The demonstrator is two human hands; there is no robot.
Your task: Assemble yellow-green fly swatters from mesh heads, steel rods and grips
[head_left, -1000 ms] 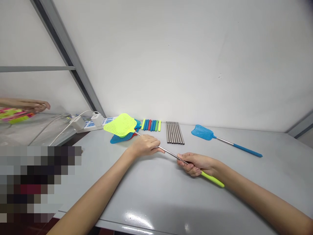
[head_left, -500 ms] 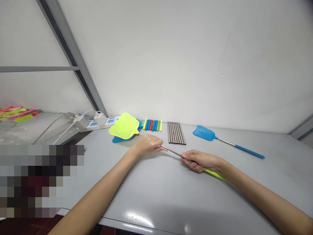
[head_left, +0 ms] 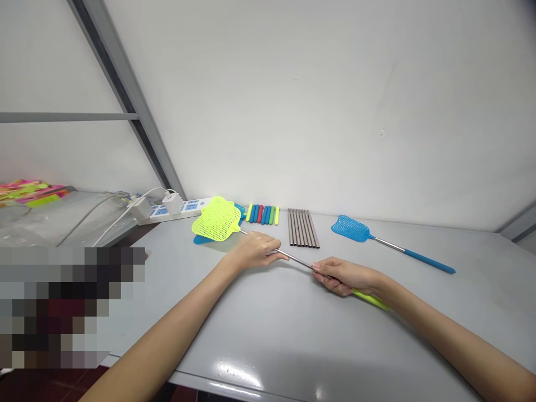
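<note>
A yellow fly swatter (head_left: 216,220) with a thin metal rod is held across the table between both hands. My left hand (head_left: 256,249) is closed round the rod just below the perforated yellow head. Farther down, my right hand (head_left: 337,275) grips the rod's thicker end, and the yellow handle (head_left: 372,300) sticks out beneath the wrist. Blue swatter heads (head_left: 201,239) lie partly hidden behind the yellow one. Beyond my hands, several metal tubes (head_left: 303,229) lie side by side. To their left is a row of coloured handles (head_left: 262,214) in yellow, blue, red and green.
A blue fly swatter (head_left: 350,228) with its rod and blue handle lies at the right on the grey table (head_left: 268,335). At the back left is a white power strip (head_left: 190,207) with plugs and cables. A white wall (head_left: 326,100) stands behind the table.
The yellow swatter head has shifted slightly right and down and turned a little. Both hands keep their hold on the rod in nearly the same place.
</note>
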